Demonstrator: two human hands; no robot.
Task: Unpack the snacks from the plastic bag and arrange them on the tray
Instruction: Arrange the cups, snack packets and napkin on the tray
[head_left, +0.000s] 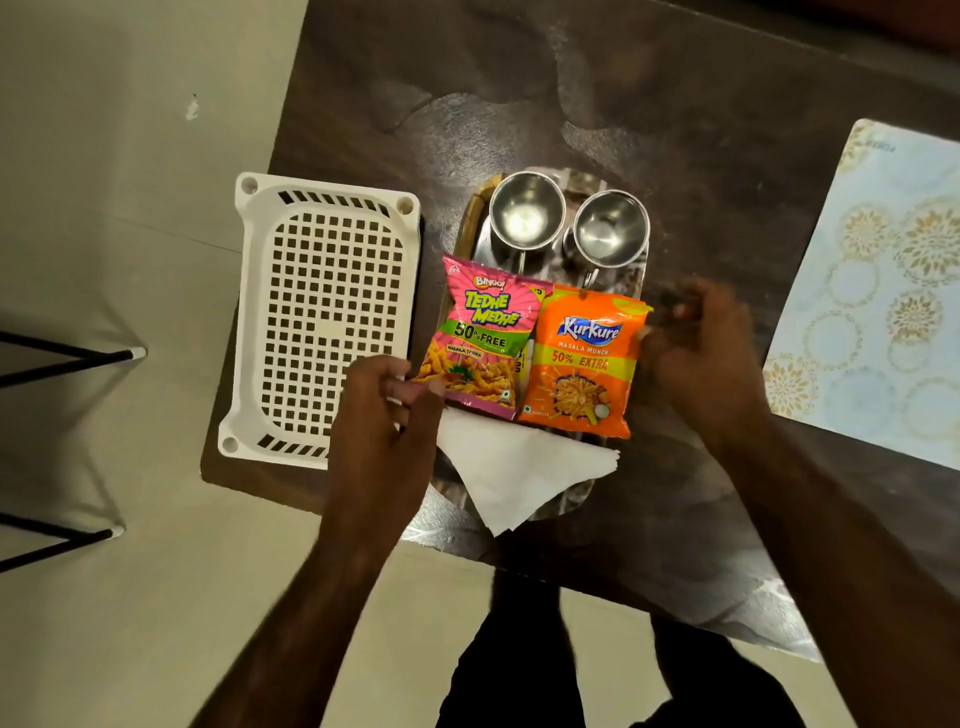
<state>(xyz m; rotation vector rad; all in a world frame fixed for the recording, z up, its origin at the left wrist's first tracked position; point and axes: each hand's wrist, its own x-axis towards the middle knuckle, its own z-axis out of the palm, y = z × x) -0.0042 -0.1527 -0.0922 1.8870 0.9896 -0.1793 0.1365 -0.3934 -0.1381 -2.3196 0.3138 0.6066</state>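
Note:
A pink Bingo Tedhe Medhe packet (480, 338) and an orange Kurkure packet (584, 364) lie side by side on the steel tray (467, 223), in front of two steel cups. My left hand (384, 421) pinches the pink packet's lower left corner. The fingers of my right hand (698, 358), blurred, are at the orange packet's right edge. No plastic bag is in view.
Two empty steel cups (525, 218) (610, 234) stand at the tray's far end. A folded white napkin (519, 467) covers its near end. A white perforated plastic basket (322, 312) sits left of the tray on the dark table (675, 130). A patterned mat (878, 291) lies at the right.

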